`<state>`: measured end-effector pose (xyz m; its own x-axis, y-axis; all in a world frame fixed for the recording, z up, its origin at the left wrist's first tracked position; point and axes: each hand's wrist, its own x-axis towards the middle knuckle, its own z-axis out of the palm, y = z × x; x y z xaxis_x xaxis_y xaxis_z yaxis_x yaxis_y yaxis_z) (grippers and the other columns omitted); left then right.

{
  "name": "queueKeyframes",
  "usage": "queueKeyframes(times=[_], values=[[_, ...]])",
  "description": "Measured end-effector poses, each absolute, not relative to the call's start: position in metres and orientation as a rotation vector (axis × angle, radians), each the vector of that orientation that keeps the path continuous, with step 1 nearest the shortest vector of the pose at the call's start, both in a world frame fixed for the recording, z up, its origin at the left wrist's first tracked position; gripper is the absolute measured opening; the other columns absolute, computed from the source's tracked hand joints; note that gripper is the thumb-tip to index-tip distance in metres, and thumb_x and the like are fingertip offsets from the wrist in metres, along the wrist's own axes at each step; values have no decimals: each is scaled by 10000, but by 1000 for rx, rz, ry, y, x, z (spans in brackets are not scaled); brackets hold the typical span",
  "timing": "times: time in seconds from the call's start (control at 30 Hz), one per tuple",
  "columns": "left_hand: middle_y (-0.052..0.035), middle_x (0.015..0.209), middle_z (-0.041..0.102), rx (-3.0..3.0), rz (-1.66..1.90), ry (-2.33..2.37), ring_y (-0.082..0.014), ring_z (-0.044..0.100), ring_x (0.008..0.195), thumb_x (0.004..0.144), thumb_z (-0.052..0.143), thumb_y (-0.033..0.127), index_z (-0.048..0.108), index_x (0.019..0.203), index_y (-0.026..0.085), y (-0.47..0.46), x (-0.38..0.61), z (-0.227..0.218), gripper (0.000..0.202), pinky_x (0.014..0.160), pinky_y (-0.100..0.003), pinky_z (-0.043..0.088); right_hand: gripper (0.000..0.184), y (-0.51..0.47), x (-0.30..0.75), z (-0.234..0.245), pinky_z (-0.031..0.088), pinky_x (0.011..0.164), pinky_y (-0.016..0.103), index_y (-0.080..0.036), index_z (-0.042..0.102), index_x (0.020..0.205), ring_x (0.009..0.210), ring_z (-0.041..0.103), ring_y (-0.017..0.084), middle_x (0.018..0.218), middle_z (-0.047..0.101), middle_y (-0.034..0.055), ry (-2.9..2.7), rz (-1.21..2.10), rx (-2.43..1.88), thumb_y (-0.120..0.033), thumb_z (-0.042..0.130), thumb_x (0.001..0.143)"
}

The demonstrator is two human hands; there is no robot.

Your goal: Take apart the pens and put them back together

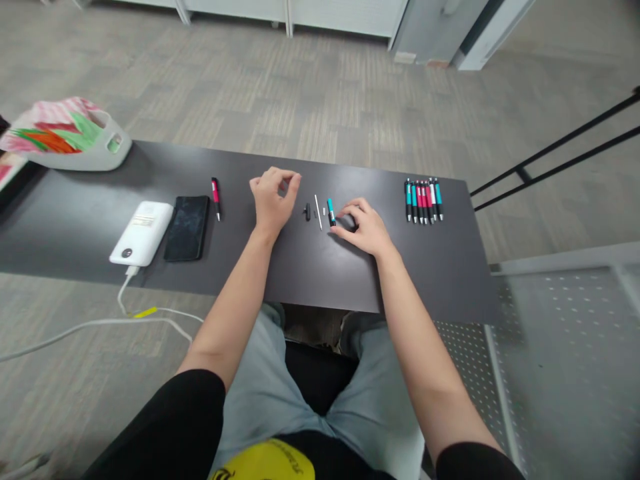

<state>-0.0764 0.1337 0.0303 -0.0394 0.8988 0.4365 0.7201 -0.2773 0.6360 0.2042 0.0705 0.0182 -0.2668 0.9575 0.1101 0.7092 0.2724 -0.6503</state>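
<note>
My left hand is raised over the dark table, fingers curled and thumb against the fingertips in a pinch; whatever it may hold is too small to make out. My right hand rests on the table with thumb and fingers apart, their tips at the lower end of a teal pen barrel. Left of this barrel lie a small white piece, a thin pen refill, a tiny dark part that may be a spring, and a black pen part with a clip.
Several teal, red and white pens lie in a row at the right. To the left are a red pen, a black phone and a white power bank with a cable. A patterned bag stands at the far left.
</note>
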Motion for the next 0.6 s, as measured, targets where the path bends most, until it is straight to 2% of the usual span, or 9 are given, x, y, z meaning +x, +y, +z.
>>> queueKeyframes(times=[0.03, 0.1, 0.2, 0.3, 0.37, 0.43, 0.5, 0.6], values=[[-48, 1085, 862, 1993, 1213, 1760, -274, 773, 1028, 1243, 664, 348, 815, 1106, 283, 122, -81, 29, 214, 1219, -530, 550, 288, 72, 205, 18, 687, 1254, 678, -406, 879, 1202, 1317, 818, 422, 1503, 788, 137, -2032, 698, -1506, -658, 851, 1064], [-58, 1135, 899, 2037, 1121, 1735, -277, 819, 1050, 1282, 584, 369, 832, 1164, 298, 87, -94, 31, 284, 1175, -522, 613, 386, 75, 207, 20, 733, 1093, 680, -411, 860, 1120, 1023, 802, 377, 1431, 808, 115, -1966, 781, -1510, -792, 828, 1064], [-60, 1060, 925, 2147, 994, 1613, -305, 869, 1004, 1275, 565, 385, 869, 1103, 344, 17, -114, 36, 352, 1053, -549, 696, 597, 68, 212, 33, 728, 1021, 714, -400, 752, 913, 949, 760, 405, 1139, 797, 115, -1767, 686, -1548, -992, 772, 992], [-33, 1010, 934, 2180, 937, 1471, -336, 884, 970, 1187, 638, 337, 921, 1068, 431, -59, -130, 36, 321, 968, -596, 753, 686, 34, 222, 54, 721, 976, 744, -406, 678, 815, 896, 739, 431, 930, 730, 100, -1744, 601, -1549, -1076, 741, 948], [-46, 1006, 942, 2164, 885, 1365, -359, 885, 947, 1112, 695, 363, 949, 1064, 479, -103, -140, 30, 284, 929, -635, 765, 614, -4, 236, 71, 719, 925, 753, -423, 714, 813, 872, 752, 444, 899, 754, 92, -1928, 681, -1457, -1012, 843, 927], [-67, 1008, 946, 2105, 807, 1343, -381, 918, 976, 1079, 703, 459, 963, 1029, 483, -138, -149, 24, 265, 918, -654, 776, 445, -50, 258, 88, 713, 903, 765, -456, 799, 871, 881, 802, 460, 947, 821, 95, -2102, 743, -1385, -877, 927, 939], [-80, 874, 899, 2044, 813, 1357, -391, 909, 850, 1013, 688, 587, 953, 912, 462, -165, -156, 20, 309, 838, -664, 787, 310, -100, 288, 111, 690, 863, 811, -496, 861, 909, 843, 822, 484, 981, 865, 108, -2169, 705, -1427, -784, 977, 913], [-58, 812, 904, 2115, 864, 1245, -377, 901, 727, 939, 742, 549, 943, 840, 471, -198, -171, 26, 237, 683, -611, 783, 162, -168, 327, 161, 642, 814, 837, -543, 879, 906, 851, 840, 536, 947, 872, 172, -2022, 514, -1588, -667, 979, 935]])
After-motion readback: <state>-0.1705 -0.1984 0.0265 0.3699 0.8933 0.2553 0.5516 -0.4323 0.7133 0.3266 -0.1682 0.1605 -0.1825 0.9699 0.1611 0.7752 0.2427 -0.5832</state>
